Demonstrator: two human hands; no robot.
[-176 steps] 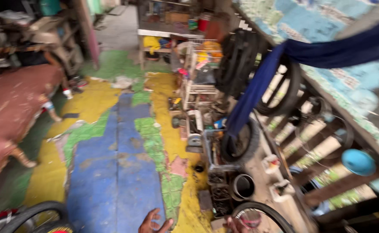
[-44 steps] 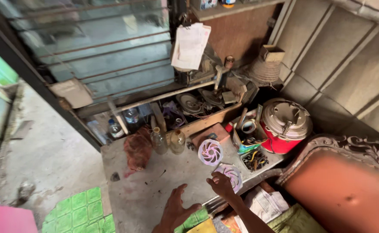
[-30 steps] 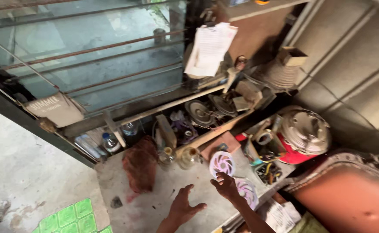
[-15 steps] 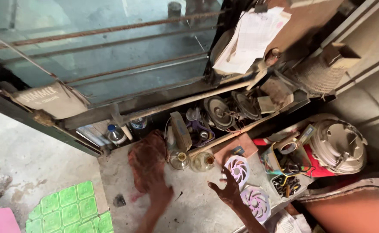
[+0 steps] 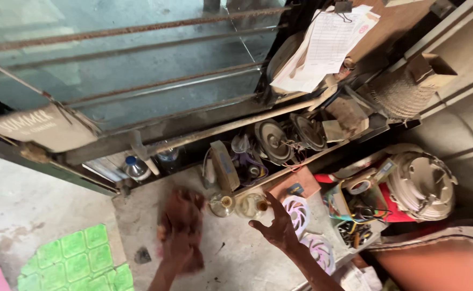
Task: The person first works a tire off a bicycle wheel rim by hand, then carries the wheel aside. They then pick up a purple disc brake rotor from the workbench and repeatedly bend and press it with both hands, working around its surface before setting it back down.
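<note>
Head view looks down on a grey concrete ledge (image 5: 236, 258). Left hand (image 5: 178, 253) is blurred and presses on a reddish-brown rag (image 5: 181, 223) lying on the ledge near the left; whether its fingers clench the cloth I cannot tell. Right hand (image 5: 277, 229) hovers released, fingers spread, just beside a white perforated disc (image 5: 296, 213). Two small glass bottles (image 5: 239, 203) stand just beyond, between rag and disc.

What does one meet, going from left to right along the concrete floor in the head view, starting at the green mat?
Green mat → left hand on the brown rag → glass bottle → right hand → pink-and-white fan disc → box of wires and tape → round cream appliance lid.
</note>
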